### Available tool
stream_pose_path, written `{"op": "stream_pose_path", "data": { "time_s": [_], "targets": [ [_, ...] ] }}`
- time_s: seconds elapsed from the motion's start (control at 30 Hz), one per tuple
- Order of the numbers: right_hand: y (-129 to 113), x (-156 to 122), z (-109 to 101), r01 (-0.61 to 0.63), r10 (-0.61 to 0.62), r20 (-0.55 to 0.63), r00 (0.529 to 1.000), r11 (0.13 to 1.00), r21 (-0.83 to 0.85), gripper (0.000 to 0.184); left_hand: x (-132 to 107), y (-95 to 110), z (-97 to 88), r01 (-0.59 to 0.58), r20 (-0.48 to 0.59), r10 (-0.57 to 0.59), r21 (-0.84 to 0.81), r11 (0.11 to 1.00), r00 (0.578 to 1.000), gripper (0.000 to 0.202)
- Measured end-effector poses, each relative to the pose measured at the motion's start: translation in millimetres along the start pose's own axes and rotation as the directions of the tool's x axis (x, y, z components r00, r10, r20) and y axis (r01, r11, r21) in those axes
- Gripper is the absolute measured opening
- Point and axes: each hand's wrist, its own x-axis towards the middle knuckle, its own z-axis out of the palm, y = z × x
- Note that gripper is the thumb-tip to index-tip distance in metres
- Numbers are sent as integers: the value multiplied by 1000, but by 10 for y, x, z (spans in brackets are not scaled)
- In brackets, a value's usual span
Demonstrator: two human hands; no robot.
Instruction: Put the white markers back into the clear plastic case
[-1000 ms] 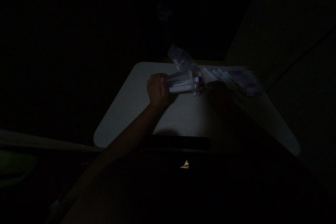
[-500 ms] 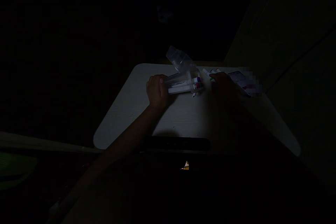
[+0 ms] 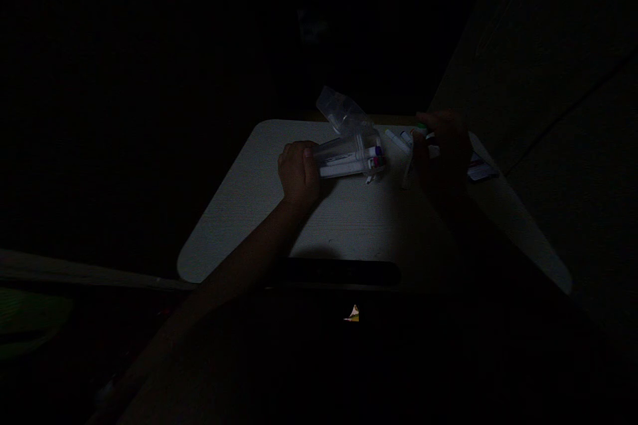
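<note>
The scene is very dark. My left hand (image 3: pixel 298 172) is closed round the end of a clear plastic pouch (image 3: pixel 349 146) that lies on a small white table (image 3: pixel 239 226). Several white markers (image 3: pixel 349 163) with coloured caps lie inside the pouch, and its open flap sticks up toward the back. My right hand (image 3: pixel 441 153) is a dark shape to the right, closed round a white marker with a green cap (image 3: pixel 423 129), lifted a little above the table. Two or three loose markers (image 3: pixel 399 141) lie between the pouch and that hand.
A white slip of paper or card (image 3: pixel 481 169) lies at the table's right edge. A dark bar (image 3: pixel 343 272) runs along the table's near edge. A pale wall (image 3: pixel 548 46) rises on the right. Everything else is black.
My right hand moved right from the pouch's mouth to the loose markers, closed on one and lifted it. My left hand and the pouch stayed put.
</note>
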Motion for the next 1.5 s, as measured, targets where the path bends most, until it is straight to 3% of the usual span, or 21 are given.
{"op": "stream_pose_path", "data": {
  "time_s": [0.1,0.33,0.7,0.87,1.07,1.3,1.5],
  "targets": [
    [-13,-5,-2,-1,1,-25,1000,1000,-1,32,4,-6,3,-18,-7,18,-5,1000,1000,68],
    [-28,-45,8,-82,79,37,996,995,60,34,0,10,5,-3,-15,3,-14,1000,1000,68],
    [-112,-76,-3,-203,196,156,968,979,31,56,1,16,-11,28,16,-28,-6,1000,999,69],
    [-83,-89,5,-255,245,208,947,967,24,56,-1,17,-13,30,31,-31,7,1000,999,67],
    [-27,-118,37,-199,193,139,971,979,32,55,2,10,-8,16,19,-16,3,1000,1000,65],
    [-86,-45,-45,-75,90,-99,991,987,140,48,25,23,-14,6,13,-6,-19,1000,1000,67],
    [-198,142,-120,57,26,-413,911,981,187,44,29,20,-7,11,4,-11,19,1000,1000,70]
  ]
}}
